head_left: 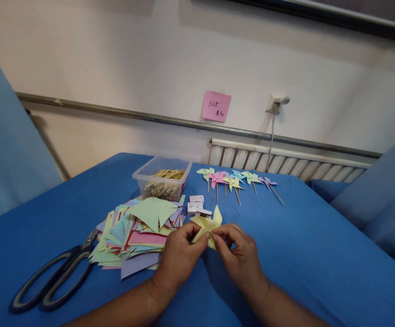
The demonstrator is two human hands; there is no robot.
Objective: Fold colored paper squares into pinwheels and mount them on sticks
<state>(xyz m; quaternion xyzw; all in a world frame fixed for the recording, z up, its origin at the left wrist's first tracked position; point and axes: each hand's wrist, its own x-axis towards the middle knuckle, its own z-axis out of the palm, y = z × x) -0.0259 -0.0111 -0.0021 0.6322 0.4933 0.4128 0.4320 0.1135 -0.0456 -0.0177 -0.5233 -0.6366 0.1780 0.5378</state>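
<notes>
Both hands meet near the middle of the blue-covered worktop, working one yellow paper pinwheel between them. The left hand has its grip clamped on the left part of the folded paper, thumb and fingertips pressed together on it. The right hand pinches the pinwheel's centre from the right, its grip likewise closed on the paper. One pointed yellow blade stands up on the far side of the fingers.

Just left of the hands lies a loose heap of coloured paper squares, green, pink, blue and purple, cut in from the corners. Further left, near the edge, a large pair of black-handled scissors lies flat. Beyond the heap stands a clear plastic tub with thin wooden sticks in it. A few small white boxes sit just beyond the pinwheel. At the far side, a row of finished pinwheels on sticks lies on the cloth. A pink sticky note hangs on the wall.
</notes>
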